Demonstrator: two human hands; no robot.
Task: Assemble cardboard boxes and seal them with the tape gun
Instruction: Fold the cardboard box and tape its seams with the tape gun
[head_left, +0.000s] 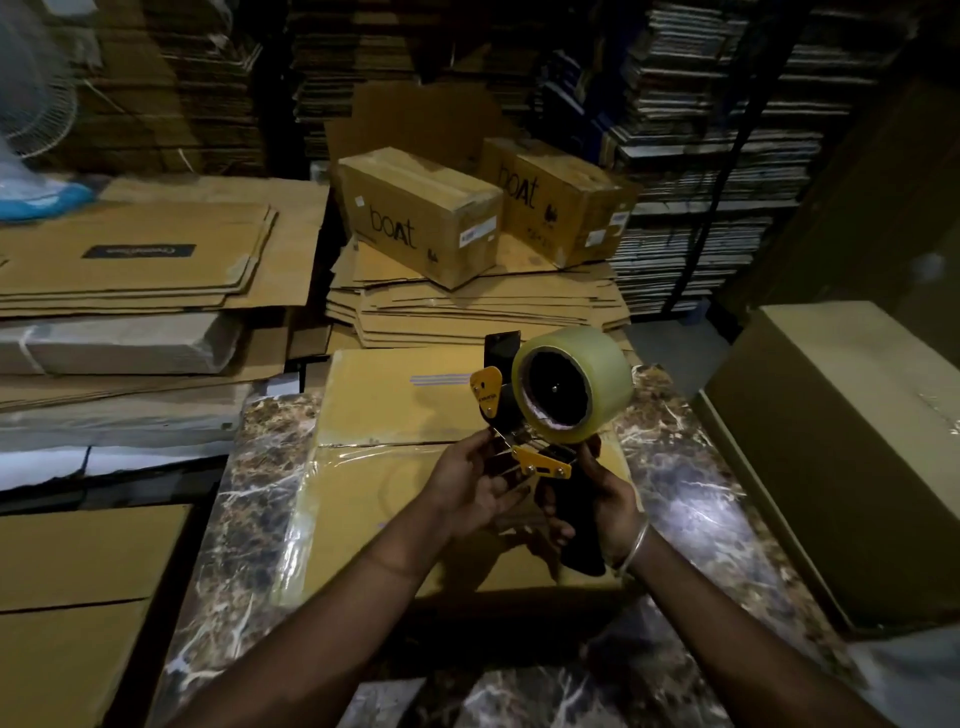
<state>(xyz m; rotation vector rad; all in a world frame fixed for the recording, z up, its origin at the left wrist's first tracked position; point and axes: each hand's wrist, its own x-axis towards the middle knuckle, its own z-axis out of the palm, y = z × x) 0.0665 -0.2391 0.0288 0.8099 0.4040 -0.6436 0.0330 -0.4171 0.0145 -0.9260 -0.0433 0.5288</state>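
A black and yellow tape gun (524, 415) with a clear tape roll (574, 384) is held up above a closed cardboard box (384, 415) that lies on the marble-patterned table (691, 499). My right hand (605, 499) grips the gun's black handle from below. My left hand (475, 480) pinches the loose tape end at the yellow cutter part, fingers curled toward it. Clear tape shines across the box's top seam.
Two assembled "boat" boxes (423, 213) sit on a stack of flat cardboard (467, 306) behind the table. More flat sheets (135, 270) are piled at the left. A large box (852, 441) stands at the right. A fan (31, 104) is at far left.
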